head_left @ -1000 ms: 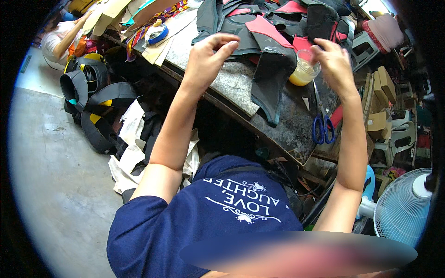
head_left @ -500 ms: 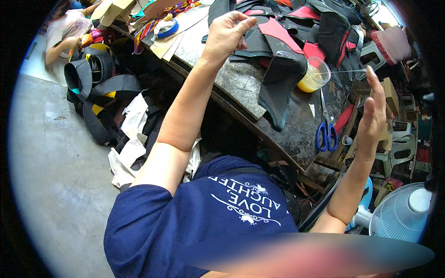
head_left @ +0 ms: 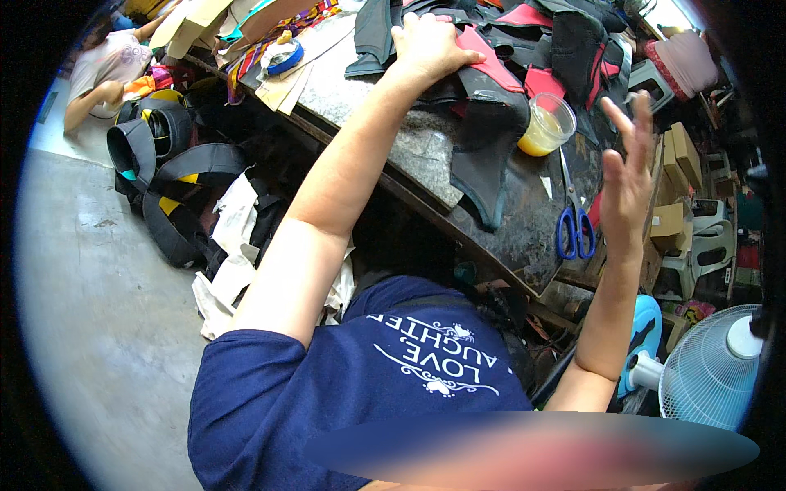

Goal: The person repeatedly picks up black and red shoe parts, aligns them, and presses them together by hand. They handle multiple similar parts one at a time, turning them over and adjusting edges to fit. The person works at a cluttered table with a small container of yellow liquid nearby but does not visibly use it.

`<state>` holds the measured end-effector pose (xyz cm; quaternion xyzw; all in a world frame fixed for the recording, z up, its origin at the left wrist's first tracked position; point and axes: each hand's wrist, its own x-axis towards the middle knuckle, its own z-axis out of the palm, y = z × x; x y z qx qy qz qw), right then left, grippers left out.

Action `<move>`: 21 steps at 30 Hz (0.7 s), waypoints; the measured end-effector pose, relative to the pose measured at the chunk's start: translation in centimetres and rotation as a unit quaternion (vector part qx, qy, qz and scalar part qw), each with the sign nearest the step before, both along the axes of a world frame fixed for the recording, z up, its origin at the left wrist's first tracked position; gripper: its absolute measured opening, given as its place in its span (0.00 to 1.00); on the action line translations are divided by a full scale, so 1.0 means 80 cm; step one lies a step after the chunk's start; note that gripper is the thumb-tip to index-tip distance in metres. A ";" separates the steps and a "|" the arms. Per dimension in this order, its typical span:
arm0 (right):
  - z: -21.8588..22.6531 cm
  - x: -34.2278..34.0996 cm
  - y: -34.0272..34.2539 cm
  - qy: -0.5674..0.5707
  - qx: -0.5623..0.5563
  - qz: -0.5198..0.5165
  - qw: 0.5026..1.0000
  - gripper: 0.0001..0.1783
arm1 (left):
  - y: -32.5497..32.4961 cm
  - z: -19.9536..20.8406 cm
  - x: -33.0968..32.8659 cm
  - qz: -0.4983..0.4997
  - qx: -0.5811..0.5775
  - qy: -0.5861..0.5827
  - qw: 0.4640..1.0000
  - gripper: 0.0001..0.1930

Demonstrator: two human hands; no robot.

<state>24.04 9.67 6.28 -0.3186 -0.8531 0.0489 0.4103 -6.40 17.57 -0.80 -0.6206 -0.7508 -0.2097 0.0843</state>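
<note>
My left hand (head_left: 432, 51) lies over a heap of black and pink cut pieces, its fingers apart and its thumb reaching to a pink piece (head_left: 489, 61). Some of its fingertips are hidden among the pieces. Raised to the right of the table, my right hand (head_left: 629, 176) is open, with spread fingers and nothing visible in it. Between the hands a clear plastic cup (head_left: 557, 117) with a yellow, glue-like substance stands on the table. A dark shaped piece (head_left: 483, 168) hangs toward the table's near edge. Scissors with blue handles (head_left: 575, 233) lie below the cup.
The worn table (head_left: 524, 245) also bears a blue tape roll (head_left: 285, 57) and paper sheets. Black straps with yellow (head_left: 184, 164) and white cloth (head_left: 237, 213) are at its left. A white fan (head_left: 708, 368) and cardboard boxes (head_left: 671, 225) stand at right. Another person (head_left: 106, 69) sits far left.
My left hand has gone from a pinch above the table to spread fingers over the pieces. My right hand has shifted left and spread its fingers; the thin strand between it and the cup no longer shows.
</note>
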 end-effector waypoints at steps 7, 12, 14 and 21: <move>-0.001 0.013 0.003 -0.065 -0.006 0.015 0.998 0.26 | -0.027 0.031 -0.007 -0.152 0.148 -0.282 0.936 0.22; 0.002 -0.009 -0.001 0.130 -0.165 0.092 0.973 0.33 | -0.081 0.058 0.036 -0.334 0.052 -0.689 0.641 0.19; 0.002 -0.020 0.004 0.129 -0.196 0.134 0.963 0.33 | -0.104 0.061 0.057 -0.408 -0.005 -0.686 0.602 0.22; 0.003 -0.026 0.014 0.120 -0.178 0.178 0.960 0.45 | -0.131 0.068 0.079 -0.384 -0.073 -0.723 0.570 0.30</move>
